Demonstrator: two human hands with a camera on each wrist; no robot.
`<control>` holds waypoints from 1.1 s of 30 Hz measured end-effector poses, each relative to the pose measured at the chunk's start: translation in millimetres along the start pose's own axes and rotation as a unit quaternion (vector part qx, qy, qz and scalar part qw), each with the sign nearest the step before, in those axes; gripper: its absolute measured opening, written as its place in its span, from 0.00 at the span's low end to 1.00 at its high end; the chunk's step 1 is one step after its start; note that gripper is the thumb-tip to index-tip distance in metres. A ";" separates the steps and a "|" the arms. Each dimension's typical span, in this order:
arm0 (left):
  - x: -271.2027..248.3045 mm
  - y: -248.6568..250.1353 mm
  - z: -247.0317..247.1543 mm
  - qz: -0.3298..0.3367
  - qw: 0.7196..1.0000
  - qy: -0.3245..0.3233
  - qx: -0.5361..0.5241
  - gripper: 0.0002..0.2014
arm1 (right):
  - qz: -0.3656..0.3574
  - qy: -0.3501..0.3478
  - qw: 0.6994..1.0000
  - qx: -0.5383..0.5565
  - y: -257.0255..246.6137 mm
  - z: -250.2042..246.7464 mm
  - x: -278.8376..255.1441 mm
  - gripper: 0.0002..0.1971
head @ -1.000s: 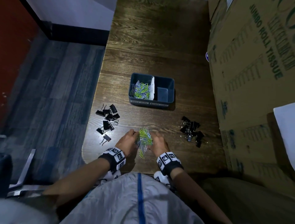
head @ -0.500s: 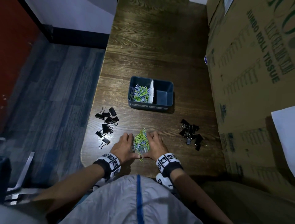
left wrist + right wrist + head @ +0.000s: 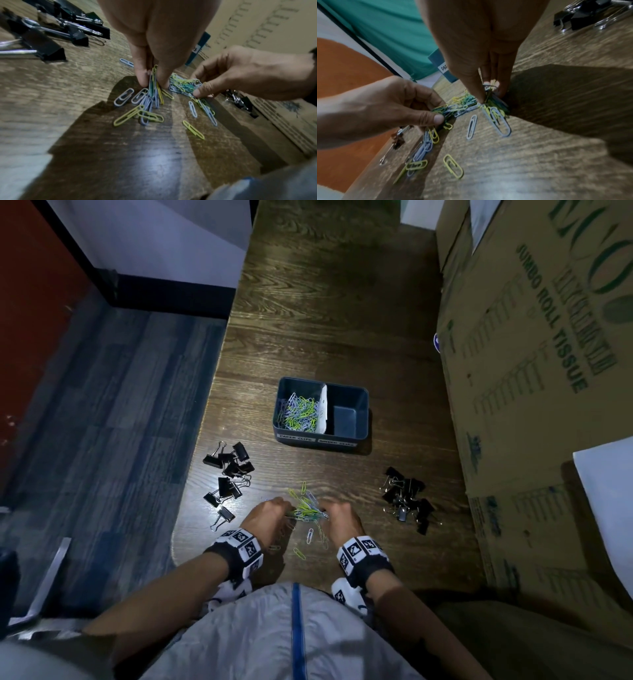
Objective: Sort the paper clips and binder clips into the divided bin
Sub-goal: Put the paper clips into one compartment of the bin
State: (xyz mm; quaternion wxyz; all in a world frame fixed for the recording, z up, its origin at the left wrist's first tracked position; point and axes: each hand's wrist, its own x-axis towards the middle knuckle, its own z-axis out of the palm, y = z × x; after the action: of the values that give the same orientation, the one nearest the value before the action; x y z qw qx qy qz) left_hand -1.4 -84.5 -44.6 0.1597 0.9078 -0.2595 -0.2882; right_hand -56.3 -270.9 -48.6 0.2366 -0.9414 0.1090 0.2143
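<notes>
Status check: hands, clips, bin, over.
Left hand and right hand pinching coloured paper clip bunch. Strays on wooden table. Grey divided bin: right compartment empty. Path clear.

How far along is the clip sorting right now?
Partly done: the divided bin's left compartment holds paper clips; its right one is empty. The left hand and right hand are pinching up a paper clip bunch. Loose strays and both binder clip piles remain.

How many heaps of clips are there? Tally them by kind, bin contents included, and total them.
Black metal binder clip heaps: 2, left heap and right heap on the wooden table.
Coloured wire paper clip heaps: 2, binned heap in the dark blue plastic divided bin, loose heap pinched by left hand and right hand.
Total: 4
</notes>
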 end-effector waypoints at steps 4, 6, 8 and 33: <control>-3.0 1.9 -13.2 0.005 0.998 0.034 -0.048 0.08 | 0.022 -0.015 0.999 0.029 6.8 -11.8 -2.9 0.21; -4.5 3.2 -24.0 0.010 0.995 0.063 -0.075 0.06 | 0.031 -0.021 0.999 0.039 11.7 -16.4 -4.7 0.18; -2.5 5.3 -38.9 0.019 0.990 0.091 -0.102 0.06 | 0.051 -0.022 0.997 0.054 16.1 -19.9 -4.6 0.14; 15.7 -13.8 -77.7 -0.060 0.988 0.131 -0.048 0.10 | -0.016 0.128 0.984 0.122 -91.1 -185.6 96.2 0.04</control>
State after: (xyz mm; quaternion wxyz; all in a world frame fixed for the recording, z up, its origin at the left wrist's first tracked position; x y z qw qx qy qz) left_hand 61.9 -71.3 3.3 0.2183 0.9429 -0.1672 -0.1879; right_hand 122.0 -293.5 91.8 0.3374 -0.9267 0.1484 0.0733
